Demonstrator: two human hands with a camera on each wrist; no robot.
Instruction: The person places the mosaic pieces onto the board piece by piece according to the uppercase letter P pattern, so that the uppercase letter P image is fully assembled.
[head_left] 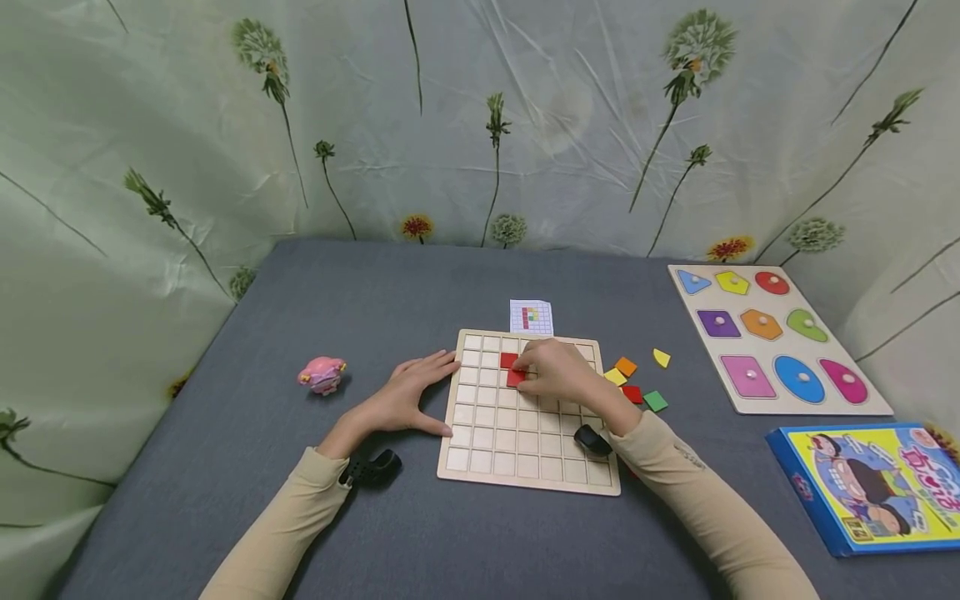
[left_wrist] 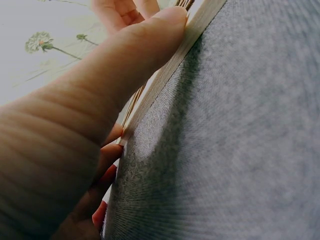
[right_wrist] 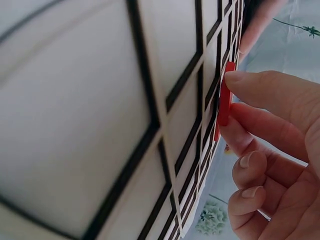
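Note:
A wooden grid board (head_left: pixel 517 454) lies flat on the grey table. In its upper rows sit two red square tiles, one (head_left: pixel 508 360) in a cell and one (head_left: pixel 514 377) under my right hand's fingertips. My right hand (head_left: pixel 527 368) pinches that red tile (right_wrist: pixel 223 100) by its edge between thumb and finger, holding it against the grid. My left hand (head_left: pixel 429 392) lies flat on the table with straight fingers, and its thumb (left_wrist: pixel 145 45) presses the board's left edge (left_wrist: pixel 172 62). A small pattern card (head_left: pixel 531 317) sits just beyond the board.
Loose tiles lie right of the board: orange (head_left: pixel 626 366), yellow (head_left: pixel 661 357), red (head_left: pixel 632 393), green (head_left: pixel 655 401). A pink toy (head_left: pixel 322 374) stands at the left. A shape puzzle board (head_left: pixel 780 400) and a blue-and-yellow box (head_left: pixel 870 487) are at the right. A flowered curtain hangs behind.

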